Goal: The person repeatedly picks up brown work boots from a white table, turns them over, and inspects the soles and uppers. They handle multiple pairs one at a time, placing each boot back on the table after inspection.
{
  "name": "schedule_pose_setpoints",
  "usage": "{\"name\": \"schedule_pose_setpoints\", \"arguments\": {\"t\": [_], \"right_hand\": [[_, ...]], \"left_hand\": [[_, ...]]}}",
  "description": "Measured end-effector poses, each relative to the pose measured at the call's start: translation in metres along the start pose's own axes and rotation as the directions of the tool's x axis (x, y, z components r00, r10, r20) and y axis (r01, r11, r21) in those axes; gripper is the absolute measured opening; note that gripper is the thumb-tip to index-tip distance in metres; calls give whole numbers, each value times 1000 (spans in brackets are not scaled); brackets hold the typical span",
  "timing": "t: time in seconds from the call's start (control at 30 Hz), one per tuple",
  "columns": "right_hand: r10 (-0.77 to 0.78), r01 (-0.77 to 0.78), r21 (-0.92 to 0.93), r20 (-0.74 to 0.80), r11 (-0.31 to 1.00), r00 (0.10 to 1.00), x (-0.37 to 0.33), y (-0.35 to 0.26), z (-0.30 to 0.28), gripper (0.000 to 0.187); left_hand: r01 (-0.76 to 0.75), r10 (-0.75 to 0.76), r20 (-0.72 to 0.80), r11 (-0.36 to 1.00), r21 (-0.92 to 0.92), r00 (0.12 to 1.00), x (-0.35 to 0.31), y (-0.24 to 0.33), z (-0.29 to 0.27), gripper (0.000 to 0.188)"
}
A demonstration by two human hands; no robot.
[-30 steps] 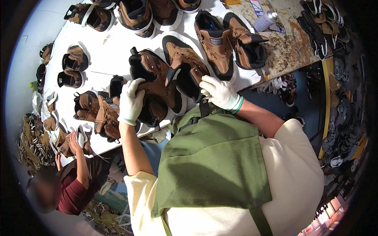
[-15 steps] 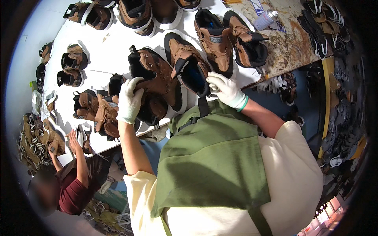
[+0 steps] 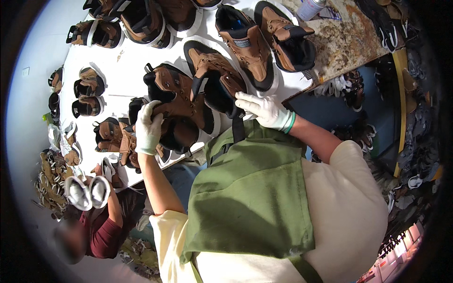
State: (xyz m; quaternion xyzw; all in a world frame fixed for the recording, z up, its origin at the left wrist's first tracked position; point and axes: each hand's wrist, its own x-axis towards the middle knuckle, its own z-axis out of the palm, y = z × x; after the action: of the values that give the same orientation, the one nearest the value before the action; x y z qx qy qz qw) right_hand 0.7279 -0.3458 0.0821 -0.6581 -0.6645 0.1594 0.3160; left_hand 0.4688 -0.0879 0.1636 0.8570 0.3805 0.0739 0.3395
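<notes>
Presently, right hand (image 3: 264,113) has fingertips at the collar of a brown boot (image 3: 214,65), lying just beyond the green apron (image 3: 250,193), opening towards it; whether pinched or merely touched, can't tell. Left hand (image 3: 148,128), fingers curled, is beside a second boot (image 3: 172,89), beyond the apron's left side; grip hidden. Judgement: steady the heel, handle the collar gently, avoid jostling neighbouring pairs.

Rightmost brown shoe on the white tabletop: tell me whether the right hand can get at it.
Probably yes: the right hand is near the shoe, apparently with just white tabletop between.
</notes>
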Motion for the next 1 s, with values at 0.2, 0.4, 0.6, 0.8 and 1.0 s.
{"name": "schedule_pose_setpoints", "arguments": {"t": [0.2,0.4,0.6,0.8,1.0], "right_hand": [[-134,135,52,-18,990,991,-11,19,14,44],[-65,64,102,7,993,998,-11,19,4,41],[-76,74,186,0,980,997,-6,23,-7,42],[148,-104,235,-180,967,972,0,19,-7,33],[223,-213,64,-272,975,936,23,21,-11,49]], "left_hand": [[68,-68,11,998,-13,998,4,9,1,33],[58,-58,5,997,45,998,4,5,3,34],[7,-5,-17,995,96,1000,3,17,3,34],[18,-11,-46,988,156,999,0,26,5,35],[4,1,-35,986,166,999,-2,20,3,35]]}}
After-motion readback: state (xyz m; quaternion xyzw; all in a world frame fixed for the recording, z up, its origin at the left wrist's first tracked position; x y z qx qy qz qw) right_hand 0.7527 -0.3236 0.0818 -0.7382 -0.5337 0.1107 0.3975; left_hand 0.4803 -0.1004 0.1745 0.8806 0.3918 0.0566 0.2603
